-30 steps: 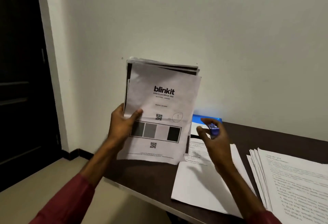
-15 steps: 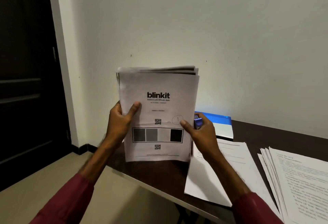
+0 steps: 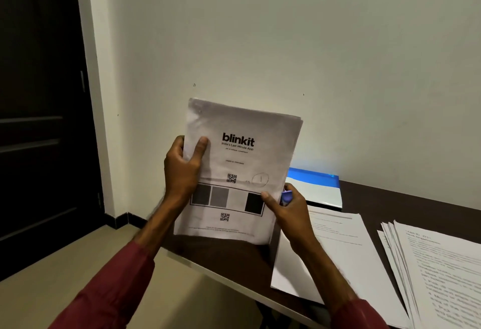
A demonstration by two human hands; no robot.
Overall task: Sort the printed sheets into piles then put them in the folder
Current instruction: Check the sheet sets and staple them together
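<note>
I hold a stack of printed sheets (image 3: 242, 162) upright above the left end of the dark table (image 3: 406, 203); its front page reads "blinkit". My left hand (image 3: 182, 169) grips the stack's left edge, thumb on the front. My right hand (image 3: 289, 211) pinches the lower right edge, and a small blue-purple object (image 3: 286, 196) is tucked in the same hand. A pile of printed sheets (image 3: 338, 248) lies flat on the table below my right hand. A second, fanned pile (image 3: 442, 271) lies at the right. The blue and white folder (image 3: 317, 188) lies by the wall.
The white wall stands just behind the table. A dark door (image 3: 39, 120) is at the left, with beige floor (image 3: 52, 289) below it. The table's front edge runs diagonally from under the held stack toward the lower right.
My right hand came in from the free air and took hold of the stack's lower right edge. The sheets, fanned at the top before, are now squared and tilted slightly.
</note>
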